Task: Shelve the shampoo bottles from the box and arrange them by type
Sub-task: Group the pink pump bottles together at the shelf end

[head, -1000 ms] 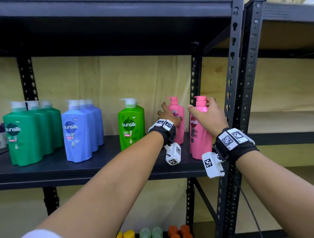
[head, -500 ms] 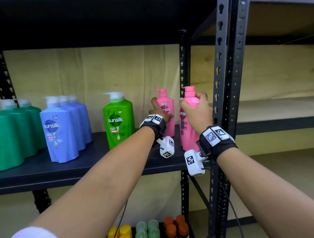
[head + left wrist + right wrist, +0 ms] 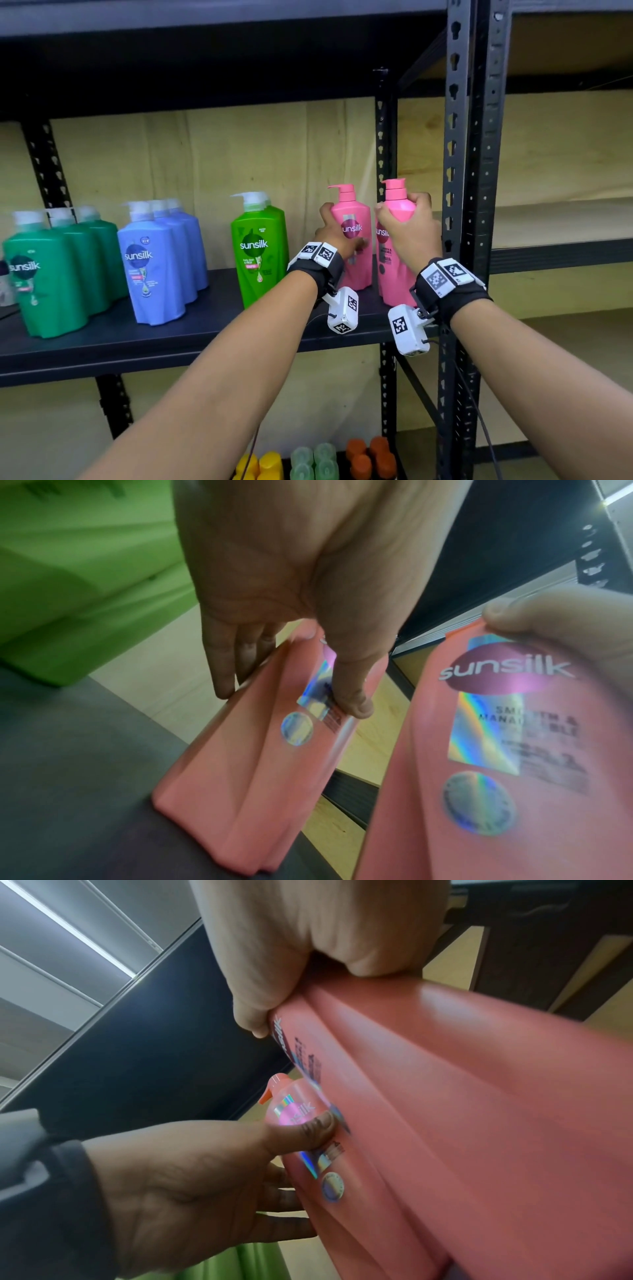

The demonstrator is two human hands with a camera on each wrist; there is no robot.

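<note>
Two pink Sunsilk pump bottles stand at the right end of the dark shelf (image 3: 171,329). My left hand (image 3: 337,236) grips the rear pink bottle (image 3: 354,260), fingers on its left side and thumb across the label; the left wrist view shows this left hand (image 3: 289,700) on that rear bottle (image 3: 260,777). My right hand (image 3: 407,233) is curled round the shoulder of the front pink bottle (image 3: 394,277), close to the black upright. In the right wrist view the right hand (image 3: 291,988) clamps the front bottle (image 3: 462,1110). Whether its base touches the shelf is hidden.
A light green bottle (image 3: 258,250) stands left of the pink ones, then a row of blue bottles (image 3: 154,263) and dark green bottles (image 3: 48,274). Black perforated uprights (image 3: 459,171) bound the shelf on the right. Yellow, green and orange caps (image 3: 315,459) show below.
My right hand went from resting over the front pink bottle's top to a firm grip round its shoulder. My left hand stayed on the rear pink bottle. The view shifted.
</note>
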